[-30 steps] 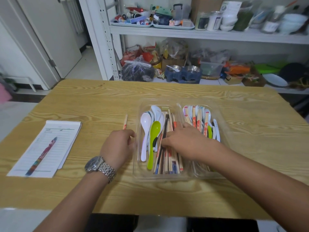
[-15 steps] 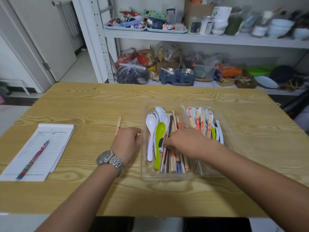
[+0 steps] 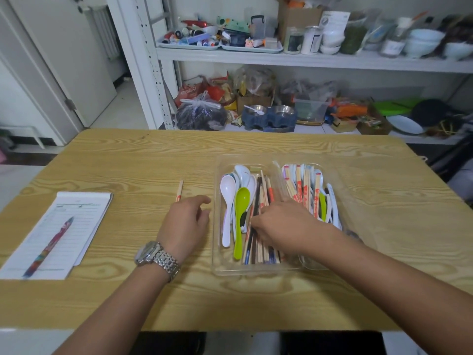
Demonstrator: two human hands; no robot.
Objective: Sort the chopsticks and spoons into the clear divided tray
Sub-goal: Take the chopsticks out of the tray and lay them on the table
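Observation:
The clear divided tray (image 3: 256,271) sits right of centre on the wooden table (image 3: 128,160). Its left compartment holds a white spoon (image 3: 227,190), a green spoon (image 3: 242,201), more white spoons and a bundle of chopsticks (image 3: 265,193). The right compartment holds more chopsticks (image 3: 298,185) mixed with spoons. My right hand (image 3: 281,224) reaches into the left compartment, fingers curled down onto the chopsticks there. My left hand (image 3: 186,221) rests on the table just left of the tray, fingers loosely spread. A single loose chopstick (image 3: 180,189) lies on the table, its near end at that hand's far edge.
A lined notepad (image 3: 76,219) with a patterned pen (image 3: 48,247) on it lies at the table's left. Behind the table stands a white shelving unit (image 3: 307,60) crowded with bowls, jars, bags and boxes. A door is at the far left.
The view shifted left, with the tray staying put on the table. My left hand's fingers loosened and spread toward the tray. My right hand stays in the left compartment, dug slightly lower among the chopsticks.

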